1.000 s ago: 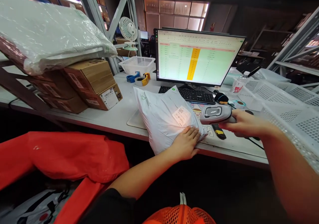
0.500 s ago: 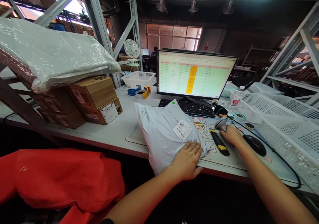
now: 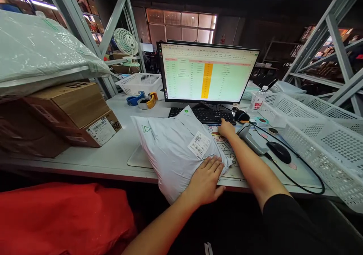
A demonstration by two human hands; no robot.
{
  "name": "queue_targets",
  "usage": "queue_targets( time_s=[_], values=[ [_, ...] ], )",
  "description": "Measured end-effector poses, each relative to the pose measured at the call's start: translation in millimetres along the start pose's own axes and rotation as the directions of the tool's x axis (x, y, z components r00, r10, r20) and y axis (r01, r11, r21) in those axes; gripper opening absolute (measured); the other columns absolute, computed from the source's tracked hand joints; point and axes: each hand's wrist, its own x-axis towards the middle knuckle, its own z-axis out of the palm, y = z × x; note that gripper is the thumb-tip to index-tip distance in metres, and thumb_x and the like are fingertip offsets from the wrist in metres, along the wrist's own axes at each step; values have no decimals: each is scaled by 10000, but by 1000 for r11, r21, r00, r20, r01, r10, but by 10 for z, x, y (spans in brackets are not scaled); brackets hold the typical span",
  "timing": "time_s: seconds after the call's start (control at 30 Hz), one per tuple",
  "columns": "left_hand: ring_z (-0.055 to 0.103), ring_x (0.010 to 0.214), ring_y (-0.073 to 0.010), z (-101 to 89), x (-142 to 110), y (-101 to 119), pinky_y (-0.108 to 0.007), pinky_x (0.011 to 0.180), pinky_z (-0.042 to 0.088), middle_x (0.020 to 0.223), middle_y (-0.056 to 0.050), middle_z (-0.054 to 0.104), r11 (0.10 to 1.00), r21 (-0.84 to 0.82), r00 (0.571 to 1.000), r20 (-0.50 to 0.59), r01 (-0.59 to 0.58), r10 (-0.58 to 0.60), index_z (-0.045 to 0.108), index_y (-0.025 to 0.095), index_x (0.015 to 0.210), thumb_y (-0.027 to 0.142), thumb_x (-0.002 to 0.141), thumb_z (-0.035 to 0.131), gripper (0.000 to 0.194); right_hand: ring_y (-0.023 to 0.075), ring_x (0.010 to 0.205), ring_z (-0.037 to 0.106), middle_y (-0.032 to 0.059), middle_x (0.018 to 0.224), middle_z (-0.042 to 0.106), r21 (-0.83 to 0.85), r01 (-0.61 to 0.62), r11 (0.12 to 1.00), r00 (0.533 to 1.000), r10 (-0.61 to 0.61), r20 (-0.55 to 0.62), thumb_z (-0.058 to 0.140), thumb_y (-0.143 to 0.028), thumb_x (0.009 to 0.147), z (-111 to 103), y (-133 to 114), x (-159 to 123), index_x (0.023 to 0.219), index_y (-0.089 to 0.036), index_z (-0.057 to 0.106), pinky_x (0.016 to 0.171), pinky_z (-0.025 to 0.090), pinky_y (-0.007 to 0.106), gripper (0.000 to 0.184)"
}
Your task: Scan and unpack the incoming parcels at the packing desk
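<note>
Left hand: the left hand (image 3: 205, 181) lies flat on the near end of the white mailer bag (image 3: 172, 153). Its fingers are open and slightly spread, pressing down without gripping, a fair way to steady something this soft.

Right hand: the right hand (image 3: 227, 128) rests on the printed desk mat (image 3: 224, 147), just in front of the keyboard (image 3: 204, 115). Its fingers are loosely bent and appear empty.

Bag: it lies across a pale pad (image 3: 138, 158) near the front edge of the desk (image 3: 113, 160), with its far corner reaching the keyboard. Its shipping label (image 3: 199, 145) faces up, leaving the barcode and square code open to view.

Scanner: the handheld scanner (image 3: 251, 138) lies on the desk mat, just beside the right forearm and within easy reach of the right hand. Its black cable (image 3: 300, 171) loops toward the desk's front edge.

Nearby: a computer mouse (image 3: 279, 152) sits to the right of the scanner, against a white plastic basket (image 3: 320, 145). The monitor (image 3: 208, 73) stands behind the keyboard, showing a spreadsheet with 1 orange column. A roll of tape (image 3: 144, 101) sits to the left, near 2 stacked cardboard boxes (image 3: 68, 111).
</note>
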Motion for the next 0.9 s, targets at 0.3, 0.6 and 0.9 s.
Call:
queue_targets(
  time_s=[0.3, 0.6, 0.9],
  values=[
    [309, 1622, -316, 17, -8, -7, -450, 1368, 150, 1730, -153, 354, 998, -60, 1000, 15, 13, -12, 436, 94, 1614, 534, 999, 617, 778, 343, 1284, 670, 253, 1377, 672, -51, 16, 999, 1000, -14, 25, 480, -164, 992, -6, -91, 228, 1431, -108, 601, 1055, 523, 459, 459],
    [317, 1621, -294, 15, -7, -51, -431, 1372, 164, 1725, -126, 373, 999, -43, 1000, -1, 7, -7, 450, 129, 1605, 536, 947, 710, 817, 342, 1262, 684, 230, 1363, 691, -97, 93, 991, 994, -86, 67, 547, -205, 980, -216, -120, -36, 1459, -151, 606, 1015, 540, 448, 485],
    [127, 1647, -446, -341, -61, 119, -728, 1317, 137, 1775, -83, 226, 954, 247, 973, 108, 171, -203, 384, 230, 1670, 284, 954, 703, 786, 356, 1274, 624, 215, 1352, 665, -184, 101, 978, 991, -114, -63, 465, -310, 1067, -18, 819, -1554, 1469, -102, 584, 1041, 514, 451, 468]
  ],
)
